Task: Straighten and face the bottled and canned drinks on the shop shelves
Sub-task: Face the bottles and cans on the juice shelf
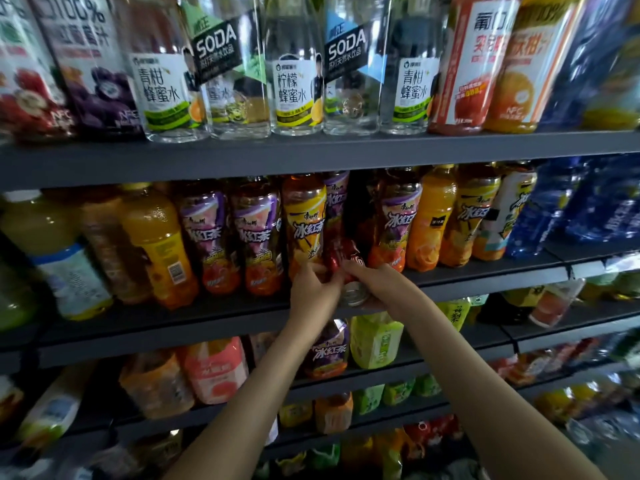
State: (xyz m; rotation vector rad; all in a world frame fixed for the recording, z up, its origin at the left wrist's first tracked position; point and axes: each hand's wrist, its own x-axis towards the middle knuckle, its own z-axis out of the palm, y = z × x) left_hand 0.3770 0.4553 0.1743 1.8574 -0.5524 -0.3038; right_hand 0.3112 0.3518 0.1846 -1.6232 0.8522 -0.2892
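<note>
**Hands on a tipped red can, middle shelf**

Hands are both up at the front edge of the middle shelf (485, 275), working on one red can (346, 268) that sits tilted in the gap between two iced tea bottles. The can's silver end (354, 295) points out toward the camera and down, so it's leaning or half lying over, not standing. Left hand (313, 289) has its fingers (317, 268) curled around the can's left side, right hand (377, 284) has its fingers (349, 266) wrapped over the top and right side. So both are closed on the can, not spread wide.

Step in hand, as far as I can judge: getting this one can upright and faced before moving on along the row. The yellow-label iced tea bottle (304, 220) is just to the left of it and the purple-label iced tea bottle (394, 220) just to the right, both very near, maybe touching the can, can't tell for sure.

Next move probably calls for swinging the silver end down onto the shelf so the can stands, then twisting it so the logo looks out. Tight slot, so the neighbours could get nudged if it's rotated carelessly.

Rest of that shelf looks only partly done to me: the orange juice bottle (162, 244) toward the left end shows its barcode side, so that one would need a turn too. Top shelf's soda water bottles (228, 64) look faced already.
</note>
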